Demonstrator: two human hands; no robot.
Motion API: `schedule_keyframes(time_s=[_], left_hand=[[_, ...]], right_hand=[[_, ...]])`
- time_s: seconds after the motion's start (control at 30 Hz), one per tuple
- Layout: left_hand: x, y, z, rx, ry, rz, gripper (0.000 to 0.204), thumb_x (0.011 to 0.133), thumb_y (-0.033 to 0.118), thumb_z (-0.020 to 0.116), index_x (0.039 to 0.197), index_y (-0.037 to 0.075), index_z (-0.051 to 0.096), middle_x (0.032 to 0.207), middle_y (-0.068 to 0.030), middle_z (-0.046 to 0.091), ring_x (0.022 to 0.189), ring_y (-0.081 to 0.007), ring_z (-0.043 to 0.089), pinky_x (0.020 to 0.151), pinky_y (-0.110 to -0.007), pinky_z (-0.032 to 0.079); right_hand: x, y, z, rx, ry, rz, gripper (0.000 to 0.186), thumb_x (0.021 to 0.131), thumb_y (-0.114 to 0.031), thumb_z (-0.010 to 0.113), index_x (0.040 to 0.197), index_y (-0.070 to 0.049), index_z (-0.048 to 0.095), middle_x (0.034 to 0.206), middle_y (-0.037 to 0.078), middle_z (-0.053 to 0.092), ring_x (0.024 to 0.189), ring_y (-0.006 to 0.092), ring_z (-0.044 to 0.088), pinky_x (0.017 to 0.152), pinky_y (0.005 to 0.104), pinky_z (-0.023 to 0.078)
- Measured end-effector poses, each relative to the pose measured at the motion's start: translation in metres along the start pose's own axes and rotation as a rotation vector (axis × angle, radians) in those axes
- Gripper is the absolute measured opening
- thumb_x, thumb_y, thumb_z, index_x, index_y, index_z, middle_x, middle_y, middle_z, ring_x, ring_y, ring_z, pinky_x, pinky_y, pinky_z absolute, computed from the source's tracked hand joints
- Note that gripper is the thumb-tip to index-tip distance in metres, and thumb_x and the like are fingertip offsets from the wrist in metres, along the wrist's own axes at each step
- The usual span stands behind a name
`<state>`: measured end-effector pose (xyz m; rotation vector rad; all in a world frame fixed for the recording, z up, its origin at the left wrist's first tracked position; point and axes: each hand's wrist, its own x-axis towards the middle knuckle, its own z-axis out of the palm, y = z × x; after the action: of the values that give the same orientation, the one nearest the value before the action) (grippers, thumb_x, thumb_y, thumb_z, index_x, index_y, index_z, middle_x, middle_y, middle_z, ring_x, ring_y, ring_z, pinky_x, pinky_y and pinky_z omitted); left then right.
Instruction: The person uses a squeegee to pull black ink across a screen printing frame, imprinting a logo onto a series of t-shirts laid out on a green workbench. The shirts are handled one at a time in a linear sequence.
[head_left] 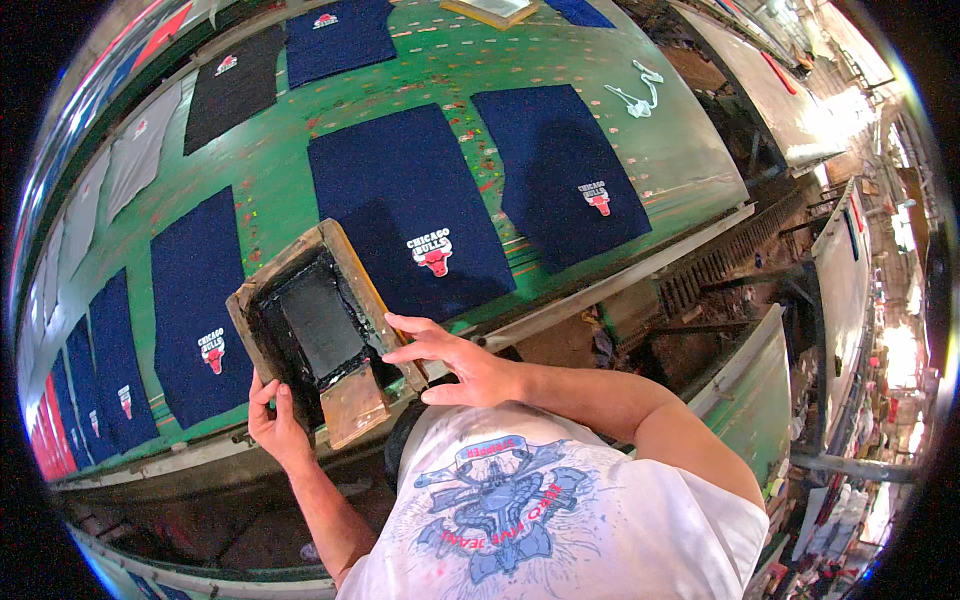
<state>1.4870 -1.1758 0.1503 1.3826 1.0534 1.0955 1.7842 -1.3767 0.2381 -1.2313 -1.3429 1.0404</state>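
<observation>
A small wooden screen-printing frame (pixel 355 268) is tilted in front of me, off the near edge of the green table. Black ink smears its inner edges around a dark mesh panel. My left hand (pixel 277 425) grips its lower left corner, thumb on top. On the right rail lie the fingers of my right hand (pixel 455 362), its thumb by the lower right corner. A flat brownish squeegee-like piece (pixel 355 407) rests inside the lower end; its exact kind is unclear. Beyond the frame lies a navy fabric panel (pixel 400 165) printed with a red and white bull's-head emblem.
The long green table (pixel 560 60) carries more printed panels, including a navy one (pixel 555 150) at right, another navy one (pixel 195 290) at left and a black one (pixel 235 90) farther back. A white cord (pixel 640 95) and another frame (pixel 492 10) lie at the far side.
</observation>
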Motion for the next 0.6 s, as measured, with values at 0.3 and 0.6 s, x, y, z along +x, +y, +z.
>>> schedule_keyframes(time_s=[0.3,0.6], left_hand=[[-0.021,0.022,0.102,0.174,-0.056,0.097,0.041,0.082,-0.024,0.066,0.113,0.002,0.072,0.166,-0.0217,0.055,0.147,-0.0297,0.058,0.119,-0.041,0.048],[-0.087,0.053,0.343,0.140,-0.155,0.136,0.037,0.080,-0.023,0.066,0.106,0.002,0.075,0.161,-0.0239,0.059,0.148,-0.0327,0.058,0.123,-0.044,0.045]], right_hand=[[-0.048,0.022,-0.085,0.133,0.112,0.036,0.084,0.088,-0.001,0.079,0.165,-0.013,0.048,0.176,0.022,0.027,0.167,0.0385,0.024,0.135,0.0510,0.027],[-0.171,0.057,-0.270,0.011,0.338,0.089,0.078,0.088,-0.006,0.078,0.162,-0.012,0.055,0.170,0.019,0.040,0.160,0.0343,0.038,0.131,0.0473,0.032]])
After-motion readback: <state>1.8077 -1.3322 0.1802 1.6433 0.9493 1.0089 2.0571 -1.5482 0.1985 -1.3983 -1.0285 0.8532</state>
